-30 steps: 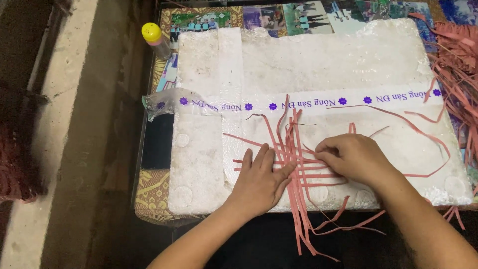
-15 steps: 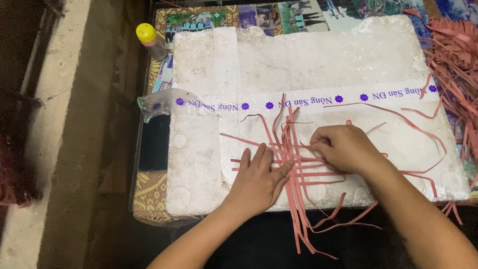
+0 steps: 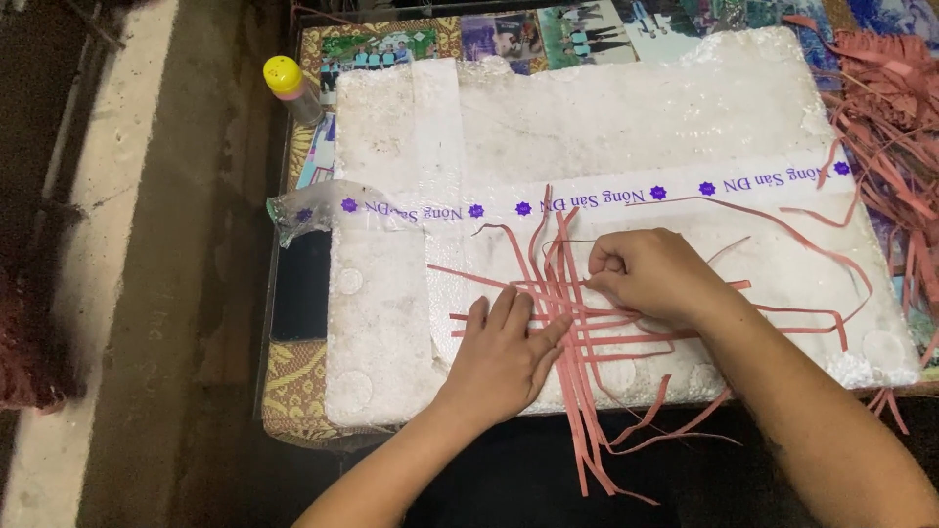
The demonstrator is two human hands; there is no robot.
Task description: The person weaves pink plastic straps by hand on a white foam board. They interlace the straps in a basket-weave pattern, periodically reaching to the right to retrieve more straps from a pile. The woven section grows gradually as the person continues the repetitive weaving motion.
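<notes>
Strips of thin pinkish-red material lie crossed in a loose weave on the white foam board, close to its near edge and a little left of the middle. The left hand is spread flat, palm down, pressing on the horizontal strips, nothing clenched in it. The right hand sits just beside it, fingers curled and pinched at the top of the weave; it seems to be nipping the end of one strip, though the fingertips hide exactly which one (the knuckles cover the contact). Several strips run off the near edge and hang down into the dark below, where their ends are hard to follow. One long strip loops out toward the right edge of the board and back.

A band of clear tape with purple print crosses the board, its crumpled end sticking out past the left edge. At the far left corner stands a small bottle with a yellow cap, partly beyond the board. A heap of spare strips fills the far right corner, cut off by the frame. A dark flat object lies beside the left edge, too dim to identify.
</notes>
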